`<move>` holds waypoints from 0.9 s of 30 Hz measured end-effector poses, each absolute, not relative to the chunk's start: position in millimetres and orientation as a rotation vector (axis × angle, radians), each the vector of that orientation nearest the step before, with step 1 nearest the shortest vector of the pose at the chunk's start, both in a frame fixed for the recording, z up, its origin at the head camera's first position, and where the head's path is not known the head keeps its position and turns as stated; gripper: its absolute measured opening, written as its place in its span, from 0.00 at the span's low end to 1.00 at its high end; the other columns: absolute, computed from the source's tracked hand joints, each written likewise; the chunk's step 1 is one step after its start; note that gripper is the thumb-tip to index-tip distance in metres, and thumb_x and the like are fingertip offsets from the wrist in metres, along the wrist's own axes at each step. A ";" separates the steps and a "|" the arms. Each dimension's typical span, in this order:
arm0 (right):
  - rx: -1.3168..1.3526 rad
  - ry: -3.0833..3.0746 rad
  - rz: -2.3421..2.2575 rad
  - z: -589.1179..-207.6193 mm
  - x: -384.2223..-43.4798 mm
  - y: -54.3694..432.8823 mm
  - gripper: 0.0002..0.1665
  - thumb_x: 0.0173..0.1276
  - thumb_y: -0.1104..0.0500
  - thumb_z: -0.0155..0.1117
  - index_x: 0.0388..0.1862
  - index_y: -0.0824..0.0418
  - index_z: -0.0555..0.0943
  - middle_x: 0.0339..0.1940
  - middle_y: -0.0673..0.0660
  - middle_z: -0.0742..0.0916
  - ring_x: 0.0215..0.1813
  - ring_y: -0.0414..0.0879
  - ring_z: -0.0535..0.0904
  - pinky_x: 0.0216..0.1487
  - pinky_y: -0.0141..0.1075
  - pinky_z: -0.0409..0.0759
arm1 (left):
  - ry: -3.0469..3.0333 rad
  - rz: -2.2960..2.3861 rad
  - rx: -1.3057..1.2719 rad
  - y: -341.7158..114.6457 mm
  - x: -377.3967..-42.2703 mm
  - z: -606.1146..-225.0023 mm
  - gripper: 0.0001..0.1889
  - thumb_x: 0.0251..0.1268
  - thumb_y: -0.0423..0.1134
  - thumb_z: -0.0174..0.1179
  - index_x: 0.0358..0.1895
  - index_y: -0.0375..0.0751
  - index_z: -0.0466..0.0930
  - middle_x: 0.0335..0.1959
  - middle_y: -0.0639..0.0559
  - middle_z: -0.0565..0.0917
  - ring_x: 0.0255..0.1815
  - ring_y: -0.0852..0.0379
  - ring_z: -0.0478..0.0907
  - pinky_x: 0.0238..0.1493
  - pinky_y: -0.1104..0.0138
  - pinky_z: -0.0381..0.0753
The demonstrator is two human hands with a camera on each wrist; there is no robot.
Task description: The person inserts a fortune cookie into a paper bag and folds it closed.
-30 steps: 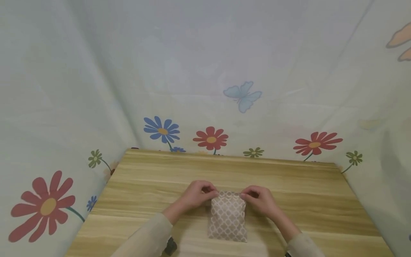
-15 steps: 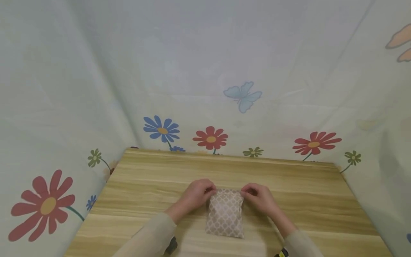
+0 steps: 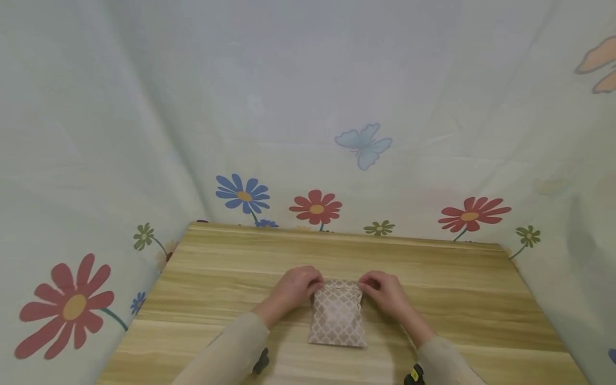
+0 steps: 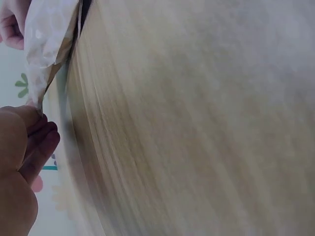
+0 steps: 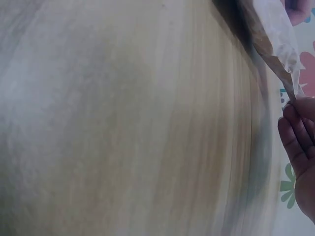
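A small flat bag, beige with a white lattice pattern, is held between both hands above or on the table; the head view leaves its height unclear. My left hand pinches its far left corner between thumb and fingers. At the far right corner, my right hand pinches it the same way. In the left wrist view the bag looks crinkled and glossy, its corner caught by the left thumb. From the right wrist, the bag shows a brownish side, tapering to the right fingertips. Its contents are hidden.
The wood-grain table spreads around the hands. A pale cloth backdrop with printed flowers and butterflies hangs behind and at both sides. Dark wrist gear shows by the right sleeve.
The bag has shifted slightly away from the body, along with both hands, and its near edge now lies farther forward. Both hands keep their pinch on its far corners.
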State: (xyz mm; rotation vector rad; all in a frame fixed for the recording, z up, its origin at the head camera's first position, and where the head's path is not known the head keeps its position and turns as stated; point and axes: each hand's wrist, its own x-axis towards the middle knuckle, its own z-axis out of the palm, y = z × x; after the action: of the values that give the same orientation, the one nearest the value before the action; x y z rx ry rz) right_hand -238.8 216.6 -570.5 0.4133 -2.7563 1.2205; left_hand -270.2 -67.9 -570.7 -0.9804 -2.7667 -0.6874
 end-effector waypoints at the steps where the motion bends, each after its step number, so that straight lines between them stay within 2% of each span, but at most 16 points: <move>1: 0.421 -2.755 1.211 -570.7 -239.5 216.2 0.08 0.73 0.57 0.75 0.40 0.61 0.89 0.37 0.47 0.90 0.41 0.41 0.84 0.48 0.37 0.85 | -2.766 -0.677 -0.981 -67.8 -270.6 -570.1 0.02 0.73 0.39 0.70 0.42 0.48 0.89 0.41 0.57 0.90 0.43 0.61 0.86 0.52 0.63 0.87; 10: 0.450 -2.717 1.188 -576.8 -242.6 209.1 0.02 0.72 0.62 0.74 0.39 0.59 0.88 0.36 0.47 0.90 0.41 0.41 0.85 0.48 0.39 0.86 | -2.779 -0.662 -0.951 -72.9 -269.7 -568.7 0.02 0.70 0.37 0.72 0.42 0.48 0.89 0.41 0.56 0.89 0.43 0.58 0.86 0.52 0.61 0.87; 16: 0.430 -2.708 1.162 -579.3 -244.0 209.5 0.04 0.70 0.65 0.75 0.39 0.57 0.88 0.37 0.49 0.90 0.42 0.43 0.86 0.49 0.41 0.86 | -2.780 -0.648 -0.958 -72.7 -272.1 -569.3 0.01 0.71 0.39 0.71 0.42 0.49 0.90 0.41 0.57 0.89 0.43 0.59 0.86 0.52 0.62 0.87; 27: 0.385 -2.764 1.198 -573.2 -244.8 205.5 0.04 0.70 0.64 0.75 0.42 0.57 0.89 0.39 0.49 0.91 0.42 0.43 0.85 0.49 0.40 0.86 | -2.878 -0.713 -0.881 -74.3 -278.5 -566.6 0.04 0.72 0.40 0.71 0.45 0.50 0.90 0.42 0.57 0.89 0.44 0.60 0.84 0.53 0.60 0.86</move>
State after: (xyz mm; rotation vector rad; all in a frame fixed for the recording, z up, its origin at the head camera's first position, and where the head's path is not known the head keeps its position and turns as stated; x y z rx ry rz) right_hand -244.8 205.5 -573.2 0.3848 -2.7640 1.1983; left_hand -278.5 -74.3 -566.6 -0.8808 -2.8780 -0.7125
